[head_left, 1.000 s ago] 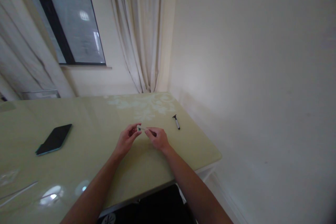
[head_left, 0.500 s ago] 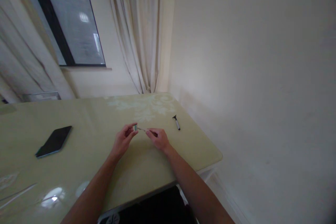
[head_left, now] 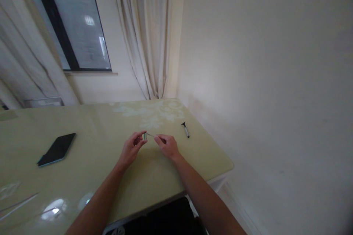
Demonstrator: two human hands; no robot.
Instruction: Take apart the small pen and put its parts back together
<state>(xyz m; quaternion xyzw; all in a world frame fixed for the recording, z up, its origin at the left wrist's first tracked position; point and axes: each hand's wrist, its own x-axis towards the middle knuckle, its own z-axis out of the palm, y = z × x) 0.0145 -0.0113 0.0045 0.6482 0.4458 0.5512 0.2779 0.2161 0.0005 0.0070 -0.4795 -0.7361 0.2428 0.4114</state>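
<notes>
My left hand is closed over the table, pinching a small green-and-white rectangular piece between thumb and fingers. My right hand faces it, closed on a thin pointed tool. The tool's slim tip reaches left to the upper part of the small piece; whether they touch is too fine to make out. Its kind does not show, since most of the handle is covered by the fingers. To the right of both hands, a razor with a dark head and grey handle lies on the table.
The pale green glossy table meets the wall on the right. A black flat tablet-like object lies to the left. Nearer me on that side are a clear plastic wrapper and a thin pale strip.
Both hands have shifted very slightly to the right. The tool's tip now sits higher against the small green-and-white piece. The razor has stayed in place.
</notes>
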